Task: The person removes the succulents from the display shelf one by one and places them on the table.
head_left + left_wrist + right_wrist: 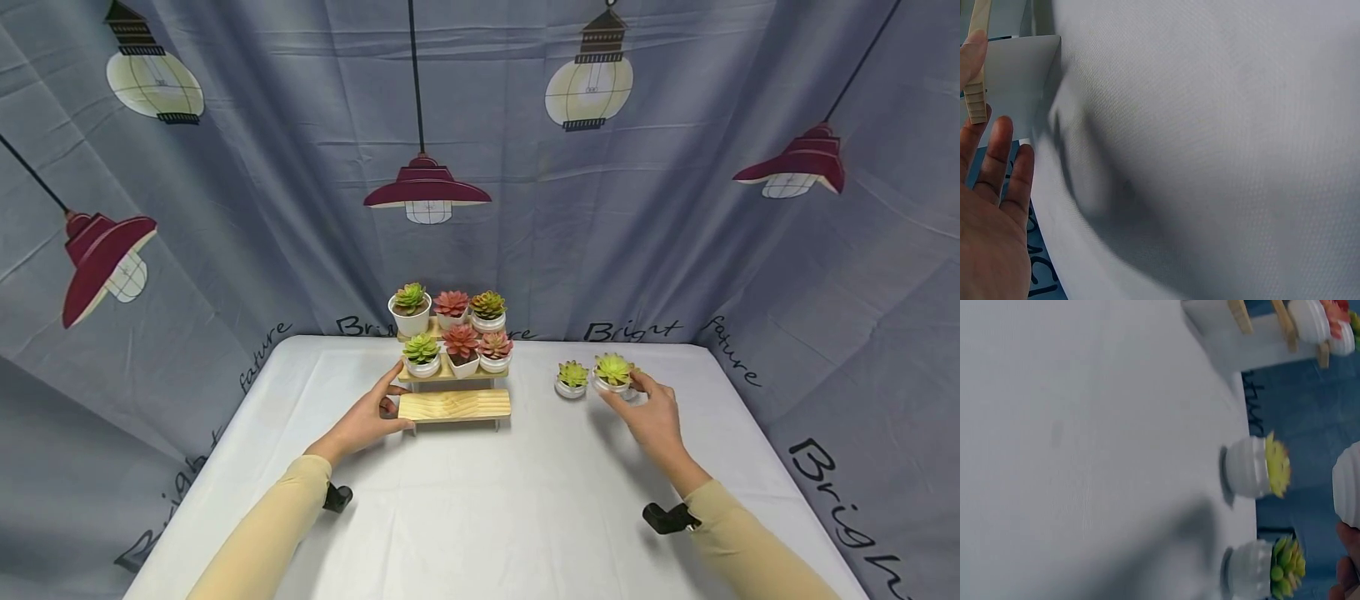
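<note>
In the head view, the right hand [654, 417] pinched a white pot [611, 386] with a green plant in it, near another plant [572, 377] on the table [465, 508]. The left hand [367, 421] was spread wide and held the left end of the wood stand [454, 406], thumb in front.

In the left wrist view, the thumb pressed the wood and three fingers stretched out.

In the right wrist view, fingers touched the held pot, up off the table, where two plants stood.
</note>
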### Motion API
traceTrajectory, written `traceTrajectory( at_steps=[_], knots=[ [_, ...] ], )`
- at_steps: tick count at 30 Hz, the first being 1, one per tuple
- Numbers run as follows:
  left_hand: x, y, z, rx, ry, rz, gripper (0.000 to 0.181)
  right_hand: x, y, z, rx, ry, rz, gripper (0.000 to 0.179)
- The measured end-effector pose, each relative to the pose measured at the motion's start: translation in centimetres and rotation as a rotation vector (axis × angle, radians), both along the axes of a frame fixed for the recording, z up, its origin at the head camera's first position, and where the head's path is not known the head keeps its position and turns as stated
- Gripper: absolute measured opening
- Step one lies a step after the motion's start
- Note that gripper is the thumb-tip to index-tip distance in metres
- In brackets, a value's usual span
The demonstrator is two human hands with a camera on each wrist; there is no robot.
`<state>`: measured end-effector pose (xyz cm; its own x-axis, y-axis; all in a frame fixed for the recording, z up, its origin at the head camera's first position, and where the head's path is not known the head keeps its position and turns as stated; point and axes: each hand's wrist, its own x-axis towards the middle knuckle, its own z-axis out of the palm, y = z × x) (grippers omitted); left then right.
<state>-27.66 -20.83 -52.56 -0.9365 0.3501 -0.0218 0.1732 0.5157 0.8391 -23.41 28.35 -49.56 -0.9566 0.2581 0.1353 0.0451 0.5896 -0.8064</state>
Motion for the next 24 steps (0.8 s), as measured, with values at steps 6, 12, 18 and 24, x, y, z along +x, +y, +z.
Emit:
traceTrajectory(
  at_steps=[6, 12, 18, 24],
  knots=[
    [0.1, 0.0, 0.2, 0.002, 0.001, 0.006, 0.112, -0.1, 2.3, 0.2, 0.027, -0.005, -0.066, 0.089],
    [0.1, 0.1, 0.2, -0.009, 0.011, 0.006, 0.111, -0.3, 4.4, -0.2, 0.037, -0.003, -0.124, 0.088],
    [0.1, 0.1, 0.0, -0.016, 0.006, 0.013, 0.111, -0.7, 6.1, -0.8, 0.046, -0.017, -0.166, 0.089],
    [0.1, 0.3, 0.1, -0.014, 0.005, 0.013, 0.111, -1.3, 7.4, -1.3, 0.019, -0.061, -0.201, 0.093]
  ],
)
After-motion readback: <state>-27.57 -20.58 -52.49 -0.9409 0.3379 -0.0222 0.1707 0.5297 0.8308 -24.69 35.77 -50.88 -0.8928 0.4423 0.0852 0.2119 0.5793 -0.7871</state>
